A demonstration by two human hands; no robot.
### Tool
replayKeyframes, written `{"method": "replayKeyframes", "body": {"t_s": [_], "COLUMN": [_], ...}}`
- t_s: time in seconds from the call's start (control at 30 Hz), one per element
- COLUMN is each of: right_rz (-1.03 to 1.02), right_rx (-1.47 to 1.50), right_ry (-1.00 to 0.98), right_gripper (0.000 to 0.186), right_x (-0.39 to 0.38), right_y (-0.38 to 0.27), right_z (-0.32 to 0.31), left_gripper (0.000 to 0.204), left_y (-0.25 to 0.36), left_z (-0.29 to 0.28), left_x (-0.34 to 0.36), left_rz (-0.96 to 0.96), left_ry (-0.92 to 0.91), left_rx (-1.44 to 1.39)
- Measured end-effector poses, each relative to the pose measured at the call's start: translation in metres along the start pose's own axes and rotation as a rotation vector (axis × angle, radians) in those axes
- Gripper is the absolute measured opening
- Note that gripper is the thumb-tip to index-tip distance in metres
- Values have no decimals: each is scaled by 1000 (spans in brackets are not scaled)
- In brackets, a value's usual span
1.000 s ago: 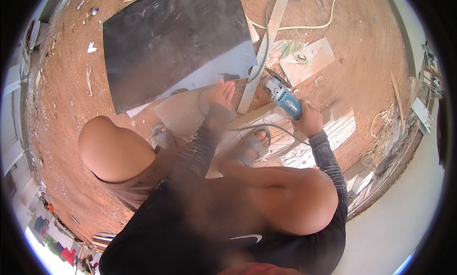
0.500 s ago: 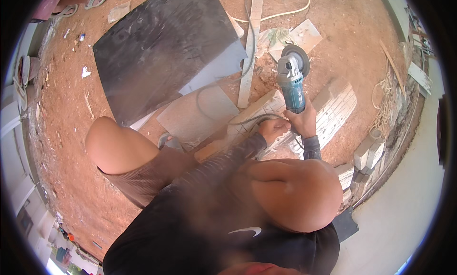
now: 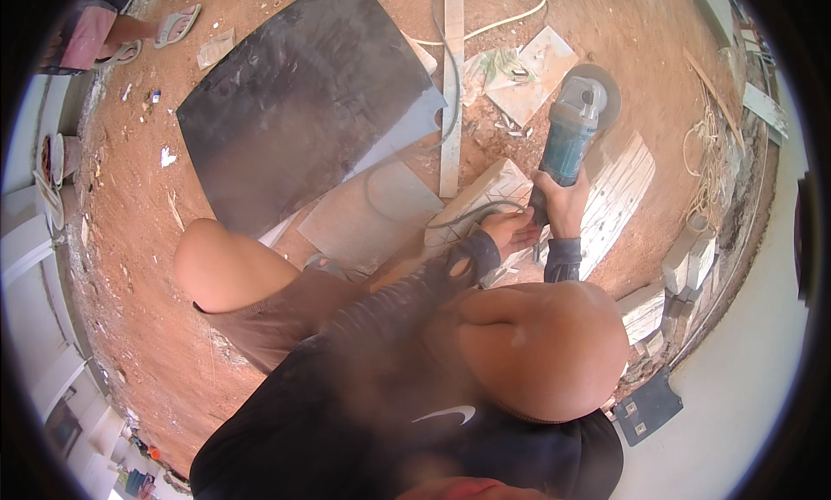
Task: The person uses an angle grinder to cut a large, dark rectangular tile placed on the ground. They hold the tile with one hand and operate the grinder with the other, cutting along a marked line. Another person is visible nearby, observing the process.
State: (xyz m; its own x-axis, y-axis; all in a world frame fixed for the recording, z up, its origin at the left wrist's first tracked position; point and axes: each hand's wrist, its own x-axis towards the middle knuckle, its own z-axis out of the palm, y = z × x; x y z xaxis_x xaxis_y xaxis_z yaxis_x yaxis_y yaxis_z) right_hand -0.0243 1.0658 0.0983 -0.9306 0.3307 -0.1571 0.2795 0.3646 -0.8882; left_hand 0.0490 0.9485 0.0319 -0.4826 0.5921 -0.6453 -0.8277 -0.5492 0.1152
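My right hand is wrapped round the rear body of a teal and grey angle grinder. The grinder's large disc points away from me, up off the ground. My left hand is beside the tool's back end, fingers stretched out; whether they touch it I cannot tell. A dark power cord curves past my left hand. Under and beside my hands lie a pale block with a scored face and a white slab with grid-like lines.
A large dark glossy sheet covers the ground on the left, with a grey tile beside it. A long pale strip lies beyond. Tangled rope and blocks line the right wall. Another person's sandalled foot is at far left.
The grinder has shifted right in my right hand, and its disc has swung rightward. My left hand has moved slightly right, its fingers straighter than before. The view has shifted a little.
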Motion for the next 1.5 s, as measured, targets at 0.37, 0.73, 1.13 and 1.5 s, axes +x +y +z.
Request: {"method": "replayKeyframes", "body": {"t_s": [0.37, 0.73, 1.13, 1.5], "right_rz": [-3, -9, 119, 234], "right_rx": [-76, 32, 69, 510], "right_ry": [87, 88, 127, 32], "right_gripper": [51, 48, 37, 32], "right_x": [2, 7, -23, -56], "right_y": [-5, 15, 25, 16], "right_z": [-4, -7, -45, -55], "left_gripper": [46, 45, 67, 56], "left_y": [14, 8, -26, -16], "left_z": [7, -8, 5, 2], "left_x": [0, 18, 6, 23], "left_rz": [-121, -223, 245, 46], "left_ry": [58, 8, 2, -401], "left_rx": [21, -164, 1052, 452]}}
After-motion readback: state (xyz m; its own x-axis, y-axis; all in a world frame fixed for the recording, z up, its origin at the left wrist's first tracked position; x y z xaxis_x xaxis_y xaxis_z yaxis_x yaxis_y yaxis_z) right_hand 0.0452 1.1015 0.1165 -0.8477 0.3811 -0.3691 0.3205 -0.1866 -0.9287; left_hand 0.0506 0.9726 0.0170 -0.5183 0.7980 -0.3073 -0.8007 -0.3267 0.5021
